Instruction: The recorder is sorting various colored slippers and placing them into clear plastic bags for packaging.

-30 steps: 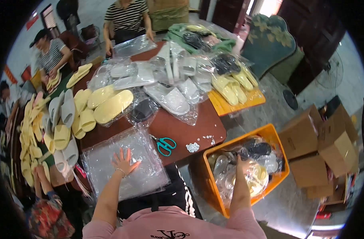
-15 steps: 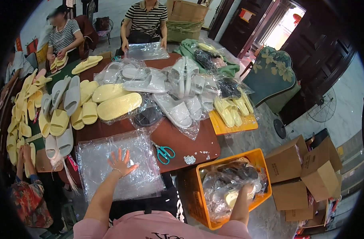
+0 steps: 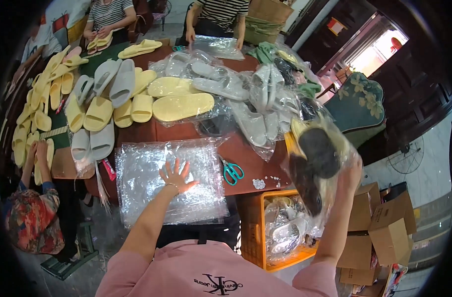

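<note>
Raised oval-soled slippers point(image 3: 321, 154) are black, their plastic bag point(image 3: 343, 143) clear. The rectangular crate point(image 3: 254, 220) is orange; a short-sleeved shirt point(image 3: 221, 11) has black-and-white stripes.

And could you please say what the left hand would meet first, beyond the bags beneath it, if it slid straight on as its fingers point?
Past the clear bags and a strip of brown table, the left hand would probably meet the yellow slipper directly ahead, though depth is unclear.

Blk lettering point(image 3: 218, 284), upside-dn in view, on pink shirt point(image 3: 186, 265)
</note>
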`<state>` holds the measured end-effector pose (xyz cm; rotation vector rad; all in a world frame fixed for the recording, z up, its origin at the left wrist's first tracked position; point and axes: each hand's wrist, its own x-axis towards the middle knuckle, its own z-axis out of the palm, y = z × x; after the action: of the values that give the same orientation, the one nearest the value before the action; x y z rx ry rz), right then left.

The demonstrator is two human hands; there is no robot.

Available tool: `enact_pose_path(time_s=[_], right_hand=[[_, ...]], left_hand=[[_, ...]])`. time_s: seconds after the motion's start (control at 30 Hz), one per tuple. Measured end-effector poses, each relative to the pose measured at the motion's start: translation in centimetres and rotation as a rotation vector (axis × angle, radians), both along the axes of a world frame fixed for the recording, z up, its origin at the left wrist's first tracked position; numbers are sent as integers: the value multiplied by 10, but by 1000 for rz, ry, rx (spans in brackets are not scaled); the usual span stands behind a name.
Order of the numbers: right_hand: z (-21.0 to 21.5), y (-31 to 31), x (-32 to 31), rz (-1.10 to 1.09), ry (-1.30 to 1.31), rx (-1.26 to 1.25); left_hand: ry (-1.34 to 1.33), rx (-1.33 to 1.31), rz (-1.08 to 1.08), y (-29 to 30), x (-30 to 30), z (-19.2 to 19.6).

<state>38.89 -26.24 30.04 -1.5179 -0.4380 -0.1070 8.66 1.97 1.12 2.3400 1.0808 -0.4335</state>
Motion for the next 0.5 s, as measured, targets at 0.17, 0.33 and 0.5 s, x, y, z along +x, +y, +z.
enact_pose_path(time_s=[0.17,0.33,0.5], right_hand=[[38,143,26,288,-47,279],[18,264,69,-115,-840,-288],[-48,368,-17,141,-738,-371]], left_hand=[[-25,11,20,5,-5,-6],[-71,28,-8,-1,-2,-12],[-64,88,-14,-1,-11,-16]])
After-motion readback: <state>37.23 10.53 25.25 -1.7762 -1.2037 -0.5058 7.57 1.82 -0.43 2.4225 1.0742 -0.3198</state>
